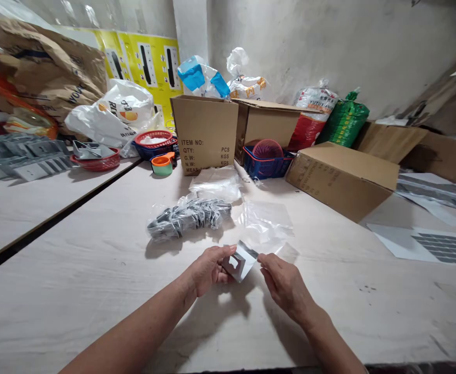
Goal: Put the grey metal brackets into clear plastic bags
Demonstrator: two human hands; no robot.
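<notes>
My left hand is closed on a bent metal bracket with a shaped cut-out, thumb on top and fingers underneath. On its right edge my right hand pinches a dark strip-like part at the upper corner; whether that is the bracket's own edge or a separate strip I cannot tell. Just beyond the hands lie clear plastic bags, flat on the table. Behind the left hand is a row of similar grey pieces wrapped in clear plastic.
A table spans the view, with a dark gap at left. Upright cardboard boxes, a tilted carton and a blue basket stand behind. Stacked metal brackets are far left; an orange-and-green tape roll sits nearby.
</notes>
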